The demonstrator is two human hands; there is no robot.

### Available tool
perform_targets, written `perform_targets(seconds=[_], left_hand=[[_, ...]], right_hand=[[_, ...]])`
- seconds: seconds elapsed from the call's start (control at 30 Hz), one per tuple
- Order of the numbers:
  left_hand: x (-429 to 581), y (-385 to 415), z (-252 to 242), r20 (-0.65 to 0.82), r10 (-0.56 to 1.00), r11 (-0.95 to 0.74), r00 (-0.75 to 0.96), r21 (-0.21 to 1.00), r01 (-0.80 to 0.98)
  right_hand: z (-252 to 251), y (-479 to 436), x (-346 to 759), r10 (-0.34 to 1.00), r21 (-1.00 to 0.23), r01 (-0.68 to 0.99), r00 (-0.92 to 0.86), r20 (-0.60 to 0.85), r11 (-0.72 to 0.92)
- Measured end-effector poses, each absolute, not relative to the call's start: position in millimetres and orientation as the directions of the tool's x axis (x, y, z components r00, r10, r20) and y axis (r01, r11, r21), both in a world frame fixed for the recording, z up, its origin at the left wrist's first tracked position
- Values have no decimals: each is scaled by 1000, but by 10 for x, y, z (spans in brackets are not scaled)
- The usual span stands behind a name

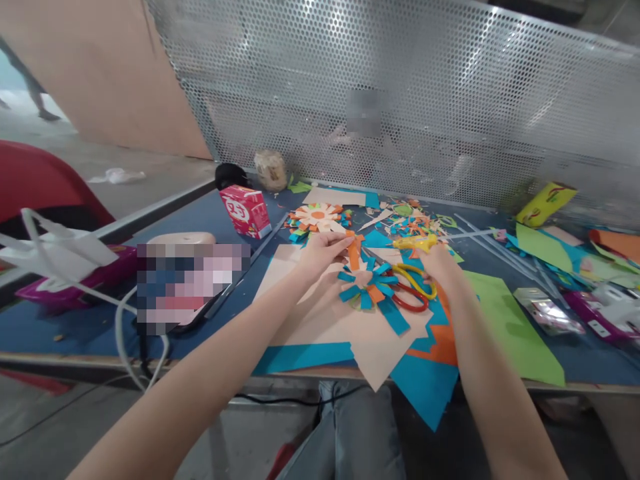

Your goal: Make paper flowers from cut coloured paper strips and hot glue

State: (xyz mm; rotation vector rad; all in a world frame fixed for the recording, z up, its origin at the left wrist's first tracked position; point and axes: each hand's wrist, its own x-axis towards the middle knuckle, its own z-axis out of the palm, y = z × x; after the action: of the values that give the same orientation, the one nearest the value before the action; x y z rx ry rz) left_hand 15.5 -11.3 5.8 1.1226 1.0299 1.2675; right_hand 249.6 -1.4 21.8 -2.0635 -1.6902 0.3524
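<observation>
My left hand [327, 253] pinches an orange paper strip [355, 253] above a pile of peach paper sheets [320, 320]. In my right hand [437, 260] is a yellow glue gun [415, 243], its tip pointing left toward the strip and a pale stick extending behind it. Between the hands lies a blue and orange paper flower [367, 287] with a peach centre. Scissors [413, 297] with red handles and a second pair with yellow handles [417, 277] rest just right of the flower. Beyond my left hand sits a layered paper flower [317, 217] with peach petals.
Paper scraps [410, 217] litter the back of the table before a perforated metal panel [400, 100]. A pink box [245, 212] stands back left, near a blurred-out flat item [195, 280]. On the right are green paper [505, 327], clear sticks [505, 247] and a yellow box [547, 204].
</observation>
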Motion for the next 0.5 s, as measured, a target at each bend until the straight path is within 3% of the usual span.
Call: perform_targets(seconds=[0.13,0.23,0.3,0.4,0.5], left_hand=[[166,-138,63,57,994,-45,96,992,-122],[197,-176,83,71,993,-63,98,994,-84],[228,-201,96,71,994,-62,88,993,-98],[270,-225,110,53,993,-39,103,990,-138],[285,-236,116,21,995,-6,97,987,-160]], right_hand=[[238,-18,2516,962,-385,909,232,145,-162],[301,-18,2493,930,-248,967,148,335,-64],[334,-32,2433,865,-122,967,-137,482,221],[339,-95,2276,586,88,720,-622,519,688],[305,-176,2127,383,291,574,-770,510,765]])
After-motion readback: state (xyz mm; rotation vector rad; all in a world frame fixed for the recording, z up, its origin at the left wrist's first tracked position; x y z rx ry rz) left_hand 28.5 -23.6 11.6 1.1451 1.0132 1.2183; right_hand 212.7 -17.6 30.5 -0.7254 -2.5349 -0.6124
